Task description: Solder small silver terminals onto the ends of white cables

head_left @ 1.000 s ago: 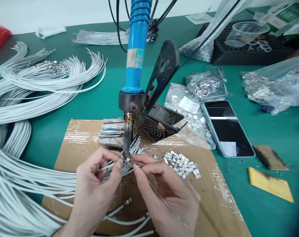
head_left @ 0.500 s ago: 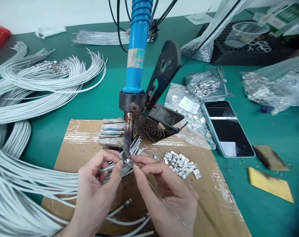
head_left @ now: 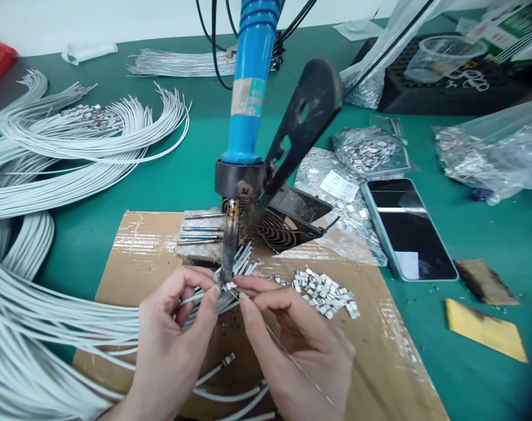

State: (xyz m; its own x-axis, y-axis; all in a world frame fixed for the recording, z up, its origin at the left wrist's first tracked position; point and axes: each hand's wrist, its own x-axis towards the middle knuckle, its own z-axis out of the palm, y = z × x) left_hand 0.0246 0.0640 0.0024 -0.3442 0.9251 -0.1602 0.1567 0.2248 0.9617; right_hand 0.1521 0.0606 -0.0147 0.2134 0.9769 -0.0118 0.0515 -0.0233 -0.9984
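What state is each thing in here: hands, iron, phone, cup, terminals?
Left hand: fingers pinched on a white wire at the iron's tip.
Right hand: fingers pinched on a thin wire there.
Soldering iron: held in its stand, tip down.
Phone: face up, screen dark.
Plastic cup: upright.
Metal terminals: loose pile on the cardboard.

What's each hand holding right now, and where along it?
Left hand pinches a white wire near its end, at the iron tip. Right hand pinches thin solder near its tip; the rest trails back over the palm.
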